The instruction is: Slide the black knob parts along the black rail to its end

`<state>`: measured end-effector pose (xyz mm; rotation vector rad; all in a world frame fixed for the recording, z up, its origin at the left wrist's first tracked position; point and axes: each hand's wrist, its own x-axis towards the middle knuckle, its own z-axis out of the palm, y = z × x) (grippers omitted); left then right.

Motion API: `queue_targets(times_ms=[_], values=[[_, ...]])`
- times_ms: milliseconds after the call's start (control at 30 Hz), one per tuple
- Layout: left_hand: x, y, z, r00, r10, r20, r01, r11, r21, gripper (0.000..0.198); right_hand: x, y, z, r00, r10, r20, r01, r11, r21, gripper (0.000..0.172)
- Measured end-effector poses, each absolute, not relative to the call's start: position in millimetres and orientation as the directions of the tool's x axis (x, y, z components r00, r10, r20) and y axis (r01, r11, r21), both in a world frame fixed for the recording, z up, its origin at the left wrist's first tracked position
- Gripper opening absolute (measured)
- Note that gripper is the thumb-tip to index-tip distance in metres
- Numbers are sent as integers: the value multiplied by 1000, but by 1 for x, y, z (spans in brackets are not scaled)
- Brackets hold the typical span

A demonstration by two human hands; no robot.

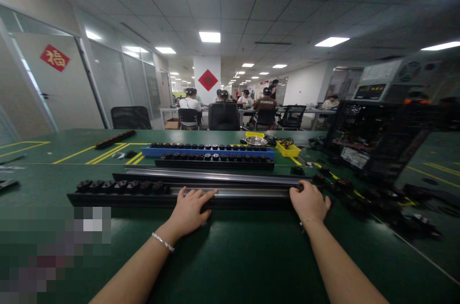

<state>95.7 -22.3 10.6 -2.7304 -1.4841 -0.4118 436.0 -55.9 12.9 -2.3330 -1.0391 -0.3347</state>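
Note:
A long black rail with a metallic channel [251,192] lies crosswise in front of me. Several black knobby blocks [132,186] sit in a row along its left part. My left hand [192,210] rests on the rail just right of that row, its fingers spread. At the rail's right end, the thumb and fingers of my right hand [311,201] close round a small black block [301,187], mostly hidden by them. Just behind lies a second rail [208,175] with a bare metal channel.
Farther back are a blue rail [208,152] and a black rail [215,164], both lined with blocks. Loose black blocks [359,206] lie at right, near an open computer case [359,141]. A yellow tray [288,149] holds cables. People sit at distant tables.

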Motion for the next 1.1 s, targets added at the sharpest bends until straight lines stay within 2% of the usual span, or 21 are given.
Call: queue_targets(times_ms=[733, 1100], values=[[96, -23, 11, 513, 829, 223, 830, -546, 116, 59, 448, -58, 11, 723, 541, 429, 690, -549, -471, 37], [96, -23, 11, 510, 831, 224, 834, -541, 107, 60, 448, -59, 12, 726, 532, 436, 688, -570, -449, 37]])
